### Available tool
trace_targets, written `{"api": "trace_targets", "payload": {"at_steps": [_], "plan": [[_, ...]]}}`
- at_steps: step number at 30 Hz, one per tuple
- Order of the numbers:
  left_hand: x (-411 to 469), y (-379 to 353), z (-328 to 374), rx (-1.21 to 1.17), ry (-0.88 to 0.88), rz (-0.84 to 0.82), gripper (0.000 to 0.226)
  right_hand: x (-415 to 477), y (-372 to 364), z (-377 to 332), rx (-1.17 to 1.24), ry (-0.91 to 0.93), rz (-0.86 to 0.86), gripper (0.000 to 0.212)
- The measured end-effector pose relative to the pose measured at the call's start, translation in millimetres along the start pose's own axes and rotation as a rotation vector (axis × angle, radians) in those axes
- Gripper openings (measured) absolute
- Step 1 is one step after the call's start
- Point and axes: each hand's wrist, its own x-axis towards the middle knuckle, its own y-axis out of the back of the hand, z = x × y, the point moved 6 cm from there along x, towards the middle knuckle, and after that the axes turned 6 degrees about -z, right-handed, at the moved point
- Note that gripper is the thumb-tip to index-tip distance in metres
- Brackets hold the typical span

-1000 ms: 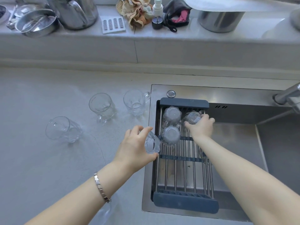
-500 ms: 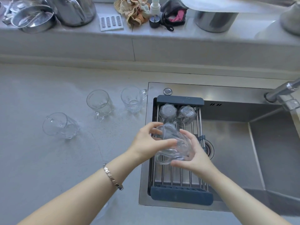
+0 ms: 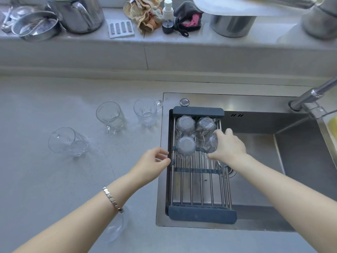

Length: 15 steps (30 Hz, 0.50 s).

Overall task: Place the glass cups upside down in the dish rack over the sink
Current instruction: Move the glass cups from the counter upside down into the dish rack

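A dark-framed wire dish rack (image 3: 200, 214) spans the left part of the sink. Three glass cups stand upside down at its far end: back left (image 3: 184, 125), back right (image 3: 207, 125), and front left (image 3: 185, 147). My right hand (image 3: 228, 147) grips a fourth glass cup (image 3: 211, 143), bottom up, on the rack beside them. My left hand (image 3: 152, 162) hovers empty at the rack's left edge, fingers loosely curled. On the counter stand two upright cups (image 3: 111, 116) (image 3: 146, 112), and a third (image 3: 66, 142) lies tilted. Another cup (image 3: 115, 229) shows under my left forearm.
The steel sink basin (image 3: 255, 161) lies right of the rack, with a faucet (image 3: 310, 96) at the back right. The ledge behind holds a metal pot (image 3: 78, 13), a pan (image 3: 34, 26), cloths (image 3: 145, 13), a spray bottle (image 3: 167, 15) and another pot (image 3: 233, 24).
Both hands held the cup over the rack; my left hand has let go and drawn back left, while my right hand carried the cup to the rack's right side, bottom up.
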Motion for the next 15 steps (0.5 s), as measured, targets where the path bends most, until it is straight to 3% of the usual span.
{"api": "trace_targets", "payload": {"at_steps": [4,10,13,15], "plan": [[-6.5,11.2,-13.9,0.022,0.018,0.04,0.022,16.3,-22.6,-10.6,0.021,-0.062,0.011,0.068],[-9.6,27.5,-29.8,-0.002,0.009,0.09,0.01,8.1,-38.4,-6.4,0.292,-0.147,0.085,0.072],[-6.6,34.5,-34.6,0.004,0.015,0.098,0.009,1.7,-30.8,-14.5,0.149,-0.112,0.043,0.073],[-4.2,43.7,-36.4,0.016,0.02,0.12,0.012,0.3,-15.4,-35.5,0.062,0.009,0.057,0.066]]}}
